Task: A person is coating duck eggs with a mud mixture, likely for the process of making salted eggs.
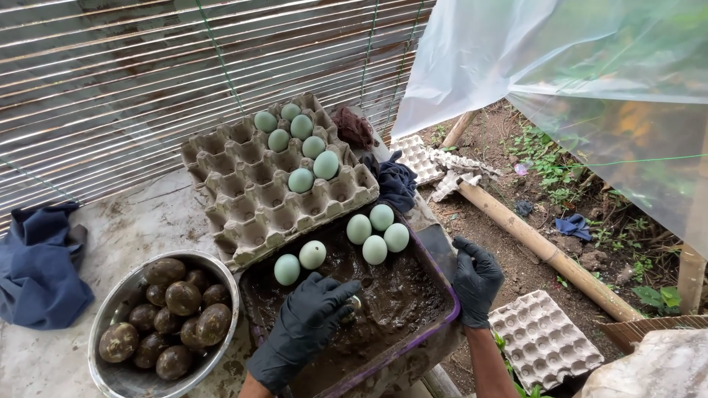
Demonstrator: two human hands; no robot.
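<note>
Bench (147,221) of stained concrete. Purple-rimmed tray (442,276) of dark mud at centre. Six pale green eggs (375,250) lie on the mud toward 12 o'clock. Cardboard egg carton (251,199) touches the tray at 11 o'clock, seven green eggs in its far cells. Metal bowl (122,291) of mud-coated eggs at 9 o'clock of the tray. Blue cloth (37,269) farther out at 9. Spare carton (542,339) on the ground at 3 o'clock.

Left hand (306,328), black-gloved, fingers curled around a mud-smeared egg (355,302) pressed into the mud. Right hand (476,280), gloved, closed over the tray's right rim.
</note>
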